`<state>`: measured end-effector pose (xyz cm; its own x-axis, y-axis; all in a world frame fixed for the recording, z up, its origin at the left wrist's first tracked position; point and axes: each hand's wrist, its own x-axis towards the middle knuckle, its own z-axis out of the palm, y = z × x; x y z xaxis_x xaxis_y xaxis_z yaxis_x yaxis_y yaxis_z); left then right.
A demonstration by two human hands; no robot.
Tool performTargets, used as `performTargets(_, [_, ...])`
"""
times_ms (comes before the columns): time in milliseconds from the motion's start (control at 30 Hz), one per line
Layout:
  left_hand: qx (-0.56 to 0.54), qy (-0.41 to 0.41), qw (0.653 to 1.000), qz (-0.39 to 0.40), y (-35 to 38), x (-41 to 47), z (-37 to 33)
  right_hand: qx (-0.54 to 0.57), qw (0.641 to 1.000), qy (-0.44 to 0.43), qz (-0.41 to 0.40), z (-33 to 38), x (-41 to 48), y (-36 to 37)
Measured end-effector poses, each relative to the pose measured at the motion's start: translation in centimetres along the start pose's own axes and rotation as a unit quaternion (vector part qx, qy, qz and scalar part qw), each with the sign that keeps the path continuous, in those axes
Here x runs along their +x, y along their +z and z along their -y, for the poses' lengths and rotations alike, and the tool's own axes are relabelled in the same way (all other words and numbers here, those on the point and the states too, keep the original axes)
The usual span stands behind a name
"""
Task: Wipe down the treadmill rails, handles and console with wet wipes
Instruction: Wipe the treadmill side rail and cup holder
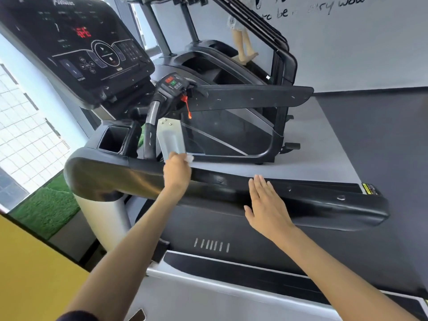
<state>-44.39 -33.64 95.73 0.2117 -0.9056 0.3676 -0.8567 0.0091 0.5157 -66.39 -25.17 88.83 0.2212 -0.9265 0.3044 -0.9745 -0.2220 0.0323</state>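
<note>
A black treadmill side rail runs across the middle of the view, from a rounded end at the left to a blunt end at the right. My left hand grips a white wet wipe on the far top edge of this rail, next to a silver bracket. Flat on the rail further right lies my right hand, fingers straight and holding nothing. The console with a red display stands at the upper left. The far rail and a curved handle lie behind.
A cup holder is set into the near rail's left end. The treadmill belt and its grey side step lie below my arms. A stair machine stands behind, with someone's bare legs on it. Green turf shows at the left.
</note>
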Motion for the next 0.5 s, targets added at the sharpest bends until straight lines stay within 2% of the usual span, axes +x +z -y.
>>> performTargets(33, [0.029,-0.023,0.999,-0.004,0.3,0.1,0.2,-0.001,1.000,-0.002,0.000,0.0,0.0,-0.1])
performTargets(100, [0.058,-0.018,0.998,0.002,1.5,-1.2,-0.9,0.001,1.000,-0.004,-0.001,-0.1,-0.1,-0.2])
performTargets(200, [0.035,0.060,0.997,0.036,4.3,-4.5,-4.0,0.001,1.000,-0.005,-0.007,-0.2,-0.1,0.0])
performTargets(300, [-0.036,0.168,0.979,0.109,5.4,-6.6,-6.6,0.003,1.000,-0.003,0.000,0.1,0.0,-0.1])
performTargets(333, [-0.065,0.174,0.975,0.123,5.0,-6.3,-6.8,0.003,1.000,-0.005,0.000,0.0,0.0,-0.2])
performTargets(433, [-0.090,0.082,0.990,0.071,2.7,-3.2,-5.0,0.007,0.999,-0.031,0.011,-0.5,-0.3,-0.2])
performTargets(500, [-0.035,0.018,0.999,0.010,0.9,-1.1,-2.6,0.034,0.999,-0.036,0.016,-0.7,-0.3,-0.2])
